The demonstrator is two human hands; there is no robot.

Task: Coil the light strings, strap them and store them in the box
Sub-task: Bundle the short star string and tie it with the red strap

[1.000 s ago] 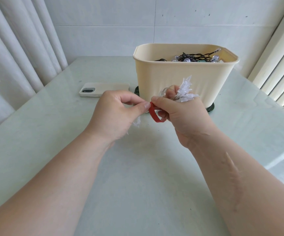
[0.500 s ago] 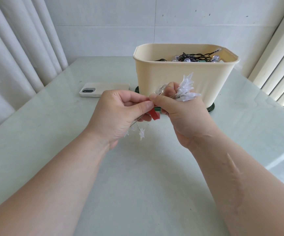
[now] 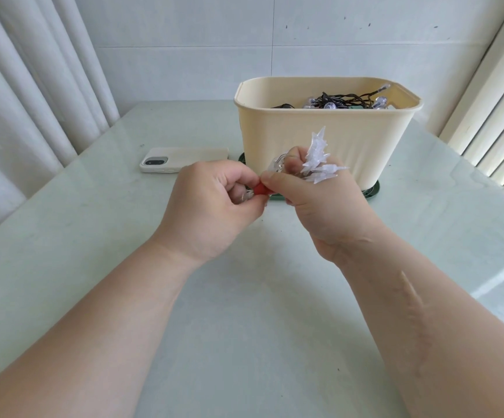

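pinching together in mid-air just in front of the box, the left hand and right hand meet thumb to thumb over the red strap. a second ago that strap hung as an open loop under the right thumb. now only a small red nub shows between the two thumbs, and the hands have drawn closer. the star that dangled below the left hand half a second ago is tucked up against its curled fingers. the right hand's fingers curl round the coiled light string, whose clear star bulbs fan out above its knuckles. this looks like the strap being cinched round the bundle, so strapping seems nearly done, though the thumbs hide whether it is fastened. a dark light string already lies in the box, far right on the table. a phone lies to its left.
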